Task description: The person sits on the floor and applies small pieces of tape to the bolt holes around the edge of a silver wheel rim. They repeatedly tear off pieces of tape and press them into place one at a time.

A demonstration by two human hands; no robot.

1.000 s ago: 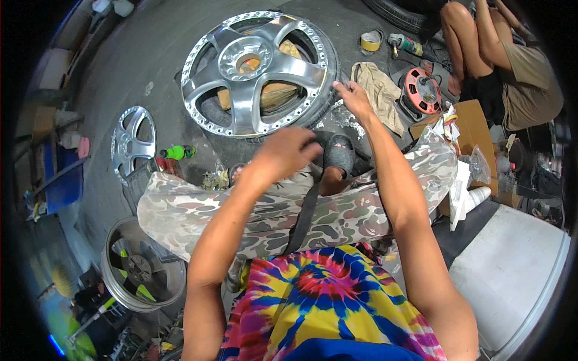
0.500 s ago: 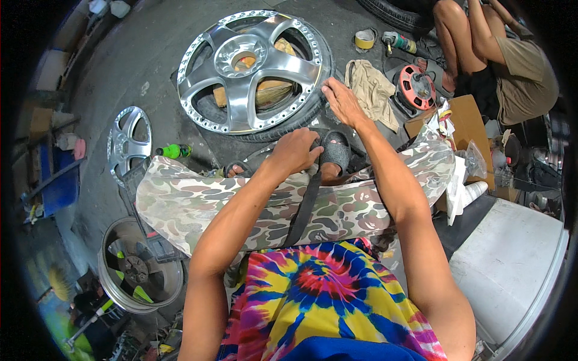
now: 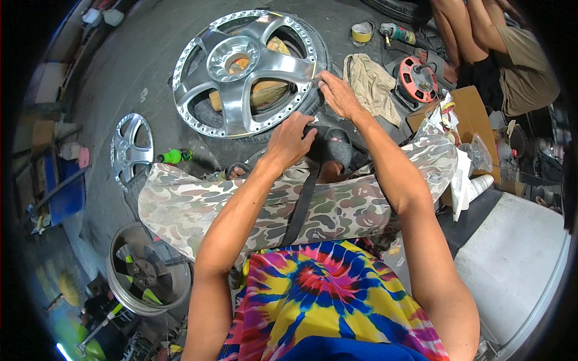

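Note:
A large polished silver five-spoke wheel rim (image 3: 244, 66) lies flat on the grey floor in front of me. My right hand (image 3: 338, 95) rests on its near right edge, fingers bent against the rim lip. My left hand (image 3: 291, 138) is lower, just below the rim's near edge, with fingers curled; whether it holds anything I cannot tell. I sit in camouflage shorts (image 3: 253, 207) with a dark sandal (image 3: 337, 147) on my foot beside the left hand.
A beige rag (image 3: 373, 84), a tape roll (image 3: 362, 32) and a red cable reel (image 3: 418, 78) lie right of the rim. Another person (image 3: 506, 66) sits at top right. A smaller rim face (image 3: 129, 150), a green bottle (image 3: 174, 156) and another rim (image 3: 141, 277) lie to my left.
Both hands have moved closer to the big rim's near edge; the right hand stays on the rim lip while the left hand has shifted up toward it.

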